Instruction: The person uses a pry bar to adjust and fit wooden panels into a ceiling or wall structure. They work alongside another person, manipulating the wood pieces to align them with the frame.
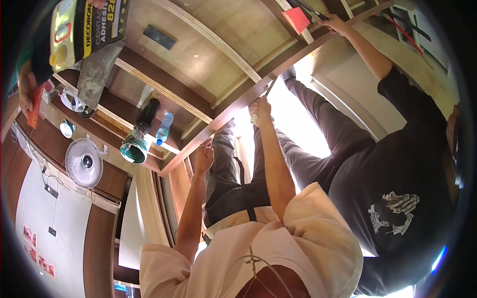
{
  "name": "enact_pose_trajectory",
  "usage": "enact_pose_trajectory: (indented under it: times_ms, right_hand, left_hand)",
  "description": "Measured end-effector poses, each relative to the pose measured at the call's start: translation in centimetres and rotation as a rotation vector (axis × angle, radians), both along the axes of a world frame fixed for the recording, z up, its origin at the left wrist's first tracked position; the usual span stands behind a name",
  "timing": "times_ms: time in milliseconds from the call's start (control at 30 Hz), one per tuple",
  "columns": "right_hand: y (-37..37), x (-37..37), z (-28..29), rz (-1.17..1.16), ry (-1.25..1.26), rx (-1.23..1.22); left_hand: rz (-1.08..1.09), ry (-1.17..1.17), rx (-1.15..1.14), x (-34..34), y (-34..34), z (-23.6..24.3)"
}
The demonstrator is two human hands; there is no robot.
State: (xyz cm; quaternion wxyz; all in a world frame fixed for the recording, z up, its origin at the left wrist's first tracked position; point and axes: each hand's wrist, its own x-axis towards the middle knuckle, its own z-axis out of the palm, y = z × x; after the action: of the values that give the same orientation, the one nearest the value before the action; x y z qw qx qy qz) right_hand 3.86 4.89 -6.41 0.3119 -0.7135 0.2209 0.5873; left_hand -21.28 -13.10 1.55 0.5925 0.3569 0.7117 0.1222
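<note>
- At the far left, an orange-red object (35, 108) is held in a co-worker's hand (26, 94); above it, at the upper left, a yellow-and-black jug (62, 42) is seen.
- At centre left, a round fan (84, 163) is seen; to its right are placed a green open-topped container (134, 150), a dark bottle (147, 116) and a clear bottle with a blue cap (165, 126).
- Near the centre, the left hand (204, 157) is held with fingers bent beside the brown edge of a wooden frame (223, 119); whether anything is gripped cannot be told.
- Just right of centre, a slim tool with a pale handle (254, 118) is held in the closed right hand (262, 107), its narrow end angled toward the frame's edge.
- At the upper right, a second co-worker's hand (335, 25) is seen near a red piece (296, 20).
</note>
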Motion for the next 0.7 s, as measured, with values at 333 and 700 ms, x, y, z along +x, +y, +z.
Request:
enact_pose_trajectory:
  times_ms: [333,700]
  right_hand:
    - [-3.3,-1.9,-0.5,0.163,-0.010,-0.001]
    - [-4.8,-4.6,0.0,0.018,0.011,-0.052]
  left_hand:
    - [0.010,-0.013,-0.009,0.4,0.0,0.1]
    - [-0.138,0.080,-0.052,0.5,-0.4,0.6]
